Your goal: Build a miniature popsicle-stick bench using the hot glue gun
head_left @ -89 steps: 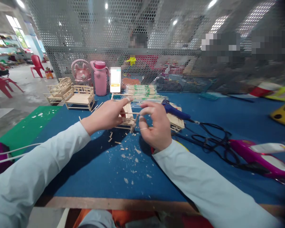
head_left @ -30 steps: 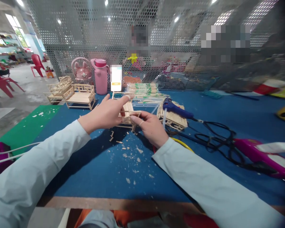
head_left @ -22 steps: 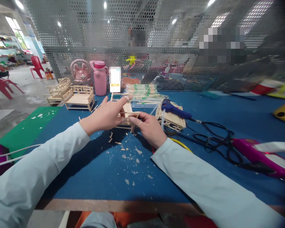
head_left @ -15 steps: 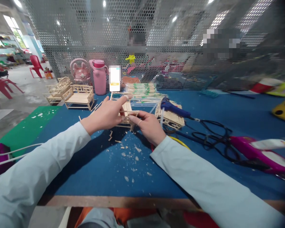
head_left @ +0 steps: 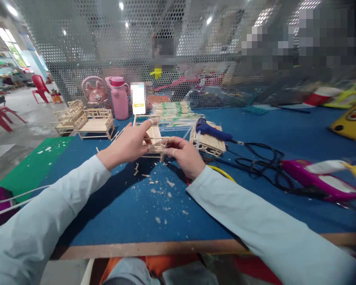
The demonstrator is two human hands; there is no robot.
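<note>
A miniature bench of thin wooden sticks (head_left: 154, 132) stands on the table between my hands, partly covered by them. A thin wooden stick (head_left: 157, 138) runs level across its front. My left hand (head_left: 129, 142) closes on the stick's left end, its index finger stretched out above the bench. At the other end, my right hand (head_left: 185, 155) pinches the stick between thumb and fingers near the bench's right front corner. Fingers hide the exact contact points. Short stick offcuts (head_left: 136, 169) and flakes lie in front of the bench.
Finished miniature benches (head_left: 96, 122) stand at left. A blue glue gun (head_left: 213, 130) rests on another stick piece at right, its black cord (head_left: 255, 164) trailing past a purple tool (head_left: 314, 178). Behind are a pink bottle (head_left: 119, 99), a phone (head_left: 138, 99) and bundled sticks (head_left: 172, 111).
The camera view has shifted slightly, moving the scene a little left. My right hand's fingers have moved slightly at the stick's right end; my left hand keeps nearly the same pose.
</note>
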